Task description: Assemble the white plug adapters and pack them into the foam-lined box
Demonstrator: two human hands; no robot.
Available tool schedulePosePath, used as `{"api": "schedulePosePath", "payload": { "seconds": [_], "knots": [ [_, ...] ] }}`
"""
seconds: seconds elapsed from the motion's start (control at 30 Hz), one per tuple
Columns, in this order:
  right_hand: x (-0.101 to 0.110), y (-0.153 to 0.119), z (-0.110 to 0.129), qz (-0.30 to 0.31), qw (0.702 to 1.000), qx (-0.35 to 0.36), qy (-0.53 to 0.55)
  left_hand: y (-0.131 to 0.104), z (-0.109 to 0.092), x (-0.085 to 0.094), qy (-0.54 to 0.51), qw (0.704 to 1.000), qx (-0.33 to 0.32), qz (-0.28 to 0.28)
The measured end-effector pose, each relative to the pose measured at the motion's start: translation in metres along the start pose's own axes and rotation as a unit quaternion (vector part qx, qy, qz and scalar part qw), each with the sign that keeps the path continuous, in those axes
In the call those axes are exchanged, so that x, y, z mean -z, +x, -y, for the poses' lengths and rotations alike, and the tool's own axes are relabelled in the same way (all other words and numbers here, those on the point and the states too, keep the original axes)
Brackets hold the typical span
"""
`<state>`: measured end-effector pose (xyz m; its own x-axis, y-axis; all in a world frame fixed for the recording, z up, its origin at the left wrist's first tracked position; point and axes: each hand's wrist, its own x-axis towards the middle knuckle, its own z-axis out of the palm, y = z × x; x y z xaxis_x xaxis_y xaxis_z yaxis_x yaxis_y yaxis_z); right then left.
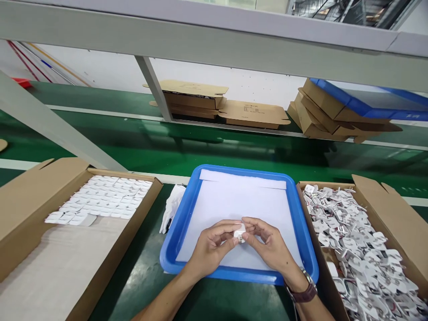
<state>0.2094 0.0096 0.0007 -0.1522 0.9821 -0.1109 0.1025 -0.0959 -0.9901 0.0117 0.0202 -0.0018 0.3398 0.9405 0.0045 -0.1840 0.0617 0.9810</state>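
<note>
A small white plastic piece (239, 232) with rounded corners and a bit of metal at its lower edge is held up between both hands. My left hand (214, 245) pinches it from the left with thumb and fingers. From the other side, the thumb and fingers of my right hand (267, 245) close on the same piece. Below them lies a blue tray (306, 249) lined with white sheet (240, 200). Fingers cover part of the piece, so its full shape is hidden.
An open carton (147, 196) at left has rows of white pieces (107, 196) at its far end. The right carton (329, 292) holds a loose heap of white pieces (361, 249). White gloves (172, 207) lie beside the tray. Cardboard boxes (254, 113) stand behind a metal frame (214, 33).
</note>
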Motion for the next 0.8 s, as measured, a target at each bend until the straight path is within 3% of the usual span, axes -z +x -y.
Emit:
{"api": "schedulePosePath", "payload": {
  "seconds": [0.2,0.33,0.47,0.67,0.8],
  "knots": [
    [0.003,-0.004,-0.002,-0.014,1.0,0.001,-0.02,-0.001,-0.003,-0.008,0.013,1.0,-0.025,-0.012],
    [0.005,-0.005,-0.011,-0.038,0.997,-0.041,-0.06,-0.001,-0.005,-0.008,-0.002,1.0,-0.021,0.013],
    [0.004,-0.001,-0.008,-0.068,0.992,-0.078,-0.073,0.003,-0.004,-0.005,0.011,1.0,-0.016,0.0],
    [0.001,0.004,0.0,-0.023,0.999,-0.012,-0.024,0.002,0.006,-0.007,-0.003,0.998,-0.059,0.023],
    [0.001,0.006,0.003,-0.006,1.0,0.006,-0.019,0.003,0.014,-0.008,0.065,0.995,-0.067,-0.019]
  ]
}}
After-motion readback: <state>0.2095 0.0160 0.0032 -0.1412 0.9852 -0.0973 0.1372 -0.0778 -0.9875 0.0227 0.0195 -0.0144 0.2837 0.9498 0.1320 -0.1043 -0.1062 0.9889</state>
